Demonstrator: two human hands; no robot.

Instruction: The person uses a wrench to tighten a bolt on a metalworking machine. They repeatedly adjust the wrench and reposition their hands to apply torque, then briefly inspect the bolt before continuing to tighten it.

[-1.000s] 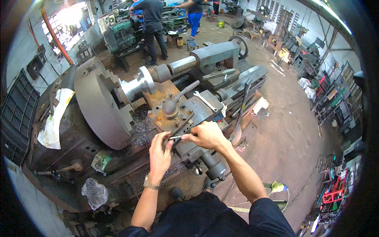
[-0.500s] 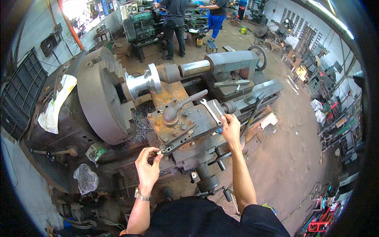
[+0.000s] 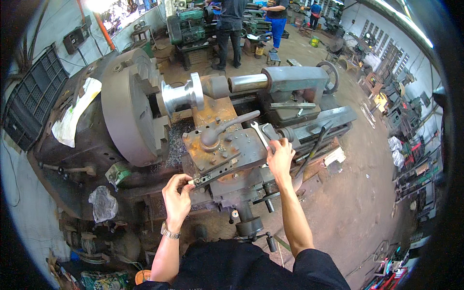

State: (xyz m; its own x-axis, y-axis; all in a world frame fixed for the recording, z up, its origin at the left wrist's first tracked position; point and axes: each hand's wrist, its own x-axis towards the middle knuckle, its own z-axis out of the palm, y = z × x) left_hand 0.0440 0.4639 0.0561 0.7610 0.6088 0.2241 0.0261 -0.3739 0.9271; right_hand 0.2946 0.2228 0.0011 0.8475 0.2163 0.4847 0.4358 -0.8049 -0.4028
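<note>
While my left hand (image 3: 178,195) pinches the near end of the cutting tool (image 3: 212,173) lying slantwise in the tool post (image 3: 227,150), my right hand (image 3: 280,157) seems closed on the wrench (image 3: 259,134), farther right and up.

The workshop has a bare concrete floor (image 3: 367,193), dusty and stained, that runs toward one o'clock between rows of machines. At eleven o'clock strong daylight comes in through an opening (image 3: 104,5) beside an orange post (image 3: 104,31), and at twelve o'clock stands a green machine (image 3: 186,26). At three o'clock, shelves (image 3: 411,169) with parts stand along the light wall (image 3: 411,53).
</note>
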